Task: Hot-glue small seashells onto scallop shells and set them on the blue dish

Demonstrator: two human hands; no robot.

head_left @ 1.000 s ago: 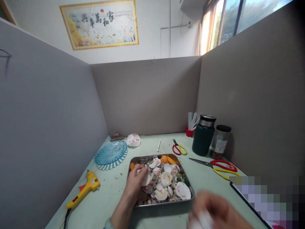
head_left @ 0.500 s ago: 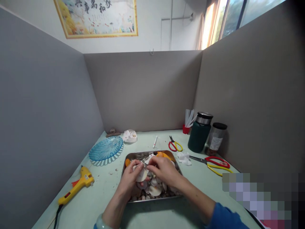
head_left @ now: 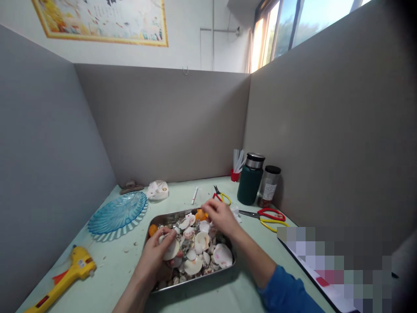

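Note:
A metal tray full of seashells lies in front of me. My left hand, over the tray's left side, is closed on a pale, flat shell held between thumb and fingers. Past the tray's far right part hovers my right hand, its thumb and fingertips drawn together. Whatever is between those fingertips, if anything, is too small to make out. Beneath that hand sits an orange shell at the tray's far edge.
At left are a yellow glue gun and a blue shell-shaped plate. Scissors, smaller scissors, a green bottle and a clear jar stand or lie at right. Grey panels enclose the table.
My hands have moved apart: the right has lifted away from the left toward the tray's far right. The left keeps the shell. My view has turned right.

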